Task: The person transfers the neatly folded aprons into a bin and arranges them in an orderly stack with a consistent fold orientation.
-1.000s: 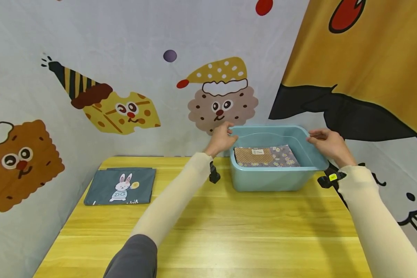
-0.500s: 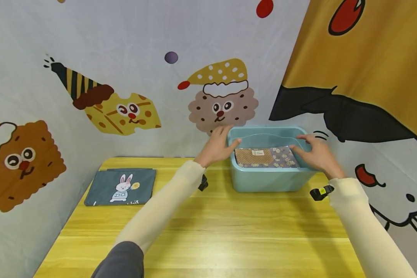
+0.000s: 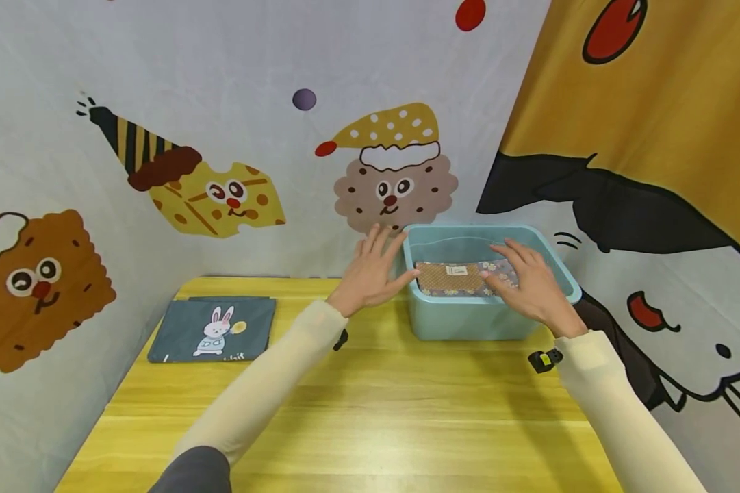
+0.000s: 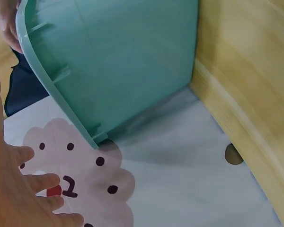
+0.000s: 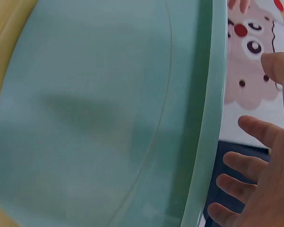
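Observation:
A light blue-green plastic bin (image 3: 474, 322) stands at the back right of the wooden table. Inside lies a folded cloth (image 3: 446, 279), brown-dotted on one side and grey with flowers on the other, bearing a white label. My left hand (image 3: 370, 275), fingers spread, is beside the bin's left rim; the left wrist view shows that hand (image 4: 23, 189) apart from the bin wall (image 4: 118, 61). Over the bin's front right part is my right hand (image 3: 532, 287), fingers extended and nothing held, hiding part of the flowered cloth. In the right wrist view its fingers (image 5: 244, 165) are by the rim (image 5: 210, 123).
A folded dark grey-blue cloth (image 3: 215, 330) with a white rabbit print lies on the left of the table (image 3: 394, 411). A cartoon-printed curtain (image 3: 240, 82) hangs right behind the table and along its sides.
Both hands have come away from the bin's rims: the left moved left and nearer, the right moved left across the bin and nearer. The bin and cloths have stayed put.

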Available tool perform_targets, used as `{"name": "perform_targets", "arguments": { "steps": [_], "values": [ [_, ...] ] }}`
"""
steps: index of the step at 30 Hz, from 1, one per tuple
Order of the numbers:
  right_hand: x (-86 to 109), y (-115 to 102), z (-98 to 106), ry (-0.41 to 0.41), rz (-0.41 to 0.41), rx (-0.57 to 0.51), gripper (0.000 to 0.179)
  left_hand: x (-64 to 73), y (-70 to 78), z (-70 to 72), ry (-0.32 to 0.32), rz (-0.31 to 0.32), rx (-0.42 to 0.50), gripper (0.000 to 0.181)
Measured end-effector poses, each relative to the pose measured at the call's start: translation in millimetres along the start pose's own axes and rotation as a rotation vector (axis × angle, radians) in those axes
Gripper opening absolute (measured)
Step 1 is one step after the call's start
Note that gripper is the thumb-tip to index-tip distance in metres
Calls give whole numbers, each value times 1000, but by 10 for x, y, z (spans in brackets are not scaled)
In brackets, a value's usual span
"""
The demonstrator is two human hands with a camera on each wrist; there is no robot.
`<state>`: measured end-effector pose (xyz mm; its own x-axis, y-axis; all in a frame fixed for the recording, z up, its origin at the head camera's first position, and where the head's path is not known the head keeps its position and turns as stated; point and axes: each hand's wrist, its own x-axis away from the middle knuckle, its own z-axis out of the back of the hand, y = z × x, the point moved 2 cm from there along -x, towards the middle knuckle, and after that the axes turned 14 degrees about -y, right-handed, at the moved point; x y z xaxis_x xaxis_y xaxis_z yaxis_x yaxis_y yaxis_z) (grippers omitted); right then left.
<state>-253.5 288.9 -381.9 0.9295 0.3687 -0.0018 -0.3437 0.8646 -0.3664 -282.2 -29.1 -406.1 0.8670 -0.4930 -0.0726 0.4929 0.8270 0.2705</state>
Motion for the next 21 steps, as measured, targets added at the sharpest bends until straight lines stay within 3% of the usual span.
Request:
{"name": "perform_targets", "arguments": {
  "steps": [5,13,21],
  "values": [
    [-49,-177,-114,11,49,25,71,129,-115,-35,5,22,-42,86],
    [-53,-395,-287,8,72,52,74,372,-289,-154,-11,59,10,86],
    [-23,-625,-486,32,133,78,76,658,-456,-218,25,98,26,84]
  ]
}}
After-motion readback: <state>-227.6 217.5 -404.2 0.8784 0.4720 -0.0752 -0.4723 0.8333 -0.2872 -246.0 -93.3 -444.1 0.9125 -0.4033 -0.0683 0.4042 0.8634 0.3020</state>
